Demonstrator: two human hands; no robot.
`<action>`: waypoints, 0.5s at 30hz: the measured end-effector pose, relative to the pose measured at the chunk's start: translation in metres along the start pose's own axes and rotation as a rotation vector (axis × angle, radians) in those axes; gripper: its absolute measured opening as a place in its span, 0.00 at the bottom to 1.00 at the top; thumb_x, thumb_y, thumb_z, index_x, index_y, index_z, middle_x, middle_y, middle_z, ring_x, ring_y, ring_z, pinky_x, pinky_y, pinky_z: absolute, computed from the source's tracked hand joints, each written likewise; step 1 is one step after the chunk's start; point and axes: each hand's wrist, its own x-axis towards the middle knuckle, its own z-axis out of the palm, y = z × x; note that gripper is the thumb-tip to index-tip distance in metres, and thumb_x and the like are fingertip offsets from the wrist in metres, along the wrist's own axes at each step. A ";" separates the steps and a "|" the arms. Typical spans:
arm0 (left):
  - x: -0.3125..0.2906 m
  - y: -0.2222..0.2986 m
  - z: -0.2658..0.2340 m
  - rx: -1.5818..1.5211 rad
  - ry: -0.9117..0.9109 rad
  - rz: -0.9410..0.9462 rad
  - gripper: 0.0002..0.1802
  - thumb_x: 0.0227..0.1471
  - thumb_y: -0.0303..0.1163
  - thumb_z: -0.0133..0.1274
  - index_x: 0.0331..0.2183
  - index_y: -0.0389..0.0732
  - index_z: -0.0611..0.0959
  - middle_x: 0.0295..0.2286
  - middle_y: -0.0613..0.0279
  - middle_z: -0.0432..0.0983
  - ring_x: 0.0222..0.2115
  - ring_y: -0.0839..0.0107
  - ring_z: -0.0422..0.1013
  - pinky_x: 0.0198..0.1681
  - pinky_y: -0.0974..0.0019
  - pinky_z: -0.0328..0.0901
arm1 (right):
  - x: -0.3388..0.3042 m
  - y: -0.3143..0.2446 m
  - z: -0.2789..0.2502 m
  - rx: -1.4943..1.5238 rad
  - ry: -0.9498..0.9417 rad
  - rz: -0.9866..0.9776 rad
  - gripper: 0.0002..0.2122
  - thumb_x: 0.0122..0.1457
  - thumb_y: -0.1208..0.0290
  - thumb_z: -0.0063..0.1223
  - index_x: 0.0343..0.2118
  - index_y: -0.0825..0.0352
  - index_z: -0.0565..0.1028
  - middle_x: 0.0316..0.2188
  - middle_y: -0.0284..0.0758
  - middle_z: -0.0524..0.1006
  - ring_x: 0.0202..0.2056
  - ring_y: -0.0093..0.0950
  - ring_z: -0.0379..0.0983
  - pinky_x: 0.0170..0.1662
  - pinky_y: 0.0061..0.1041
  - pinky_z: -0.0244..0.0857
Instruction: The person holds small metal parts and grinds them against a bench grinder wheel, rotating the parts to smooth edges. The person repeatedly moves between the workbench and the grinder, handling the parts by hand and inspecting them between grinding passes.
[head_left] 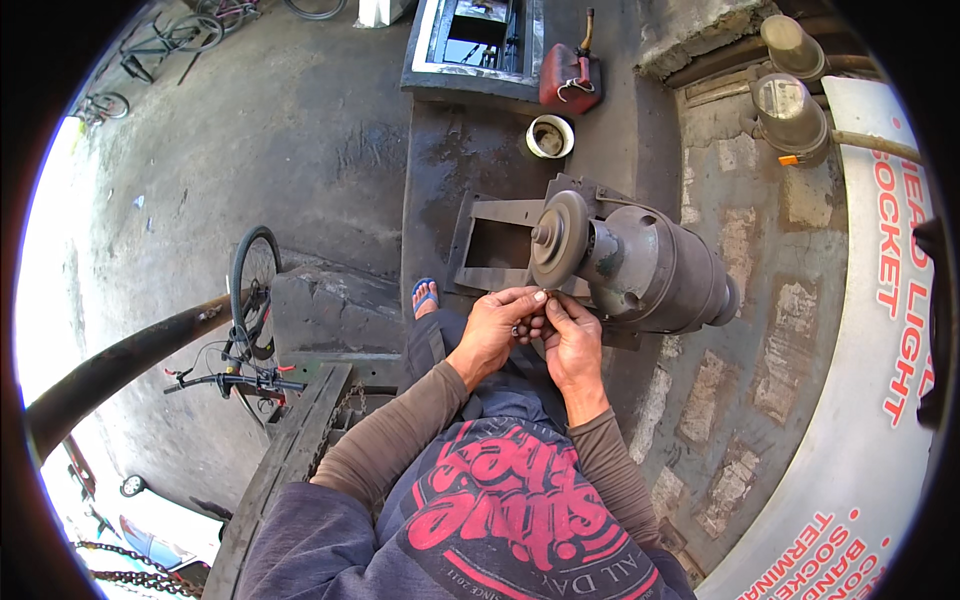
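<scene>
A person in a dark T-shirt [510, 510] with red lettering and brown sleeves [385, 435] works both bare hands close together beside a bench grinder [655, 270]. The left hand [490, 332] is curled, its thumb and fingers drawn in on a small dark piece [519, 330], mostly hidden by the grip. The right hand [575, 355] meets it, fingers bent and thumb brought in toward the forefinger; whether its fingertips also clamp the piece cannot be told. The piece lies between the hands, just below the round grinding wheel [562, 240]; its exact shape is too small to make out.

The grinder's grey motor housing lies to the right of the wheel, with a flat metal frame [508, 212] extending left. Beyond stand a white bucket [567, 140] and a red jerrycan [570, 88]. A foot in a blue flip-flop [425, 299] rests on the ground left of the frame. Farther left, a bicycle [262, 345] stands near a thick dark pole [130, 360]. At right, a pale signboard [845, 400] with red lettering curves along the view's edge, below two round electric meters [790, 112].
</scene>
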 end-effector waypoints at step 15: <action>-0.002 -0.001 -0.002 -0.049 0.012 -0.010 0.14 0.64 0.35 0.59 0.45 0.36 0.84 0.28 0.68 0.78 0.25 0.80 0.71 0.28 0.76 0.66 | -0.001 0.003 0.003 -0.046 0.041 -0.020 0.09 0.69 0.76 0.53 0.46 0.77 0.78 0.30 0.36 0.80 0.27 0.24 0.75 0.30 0.23 0.72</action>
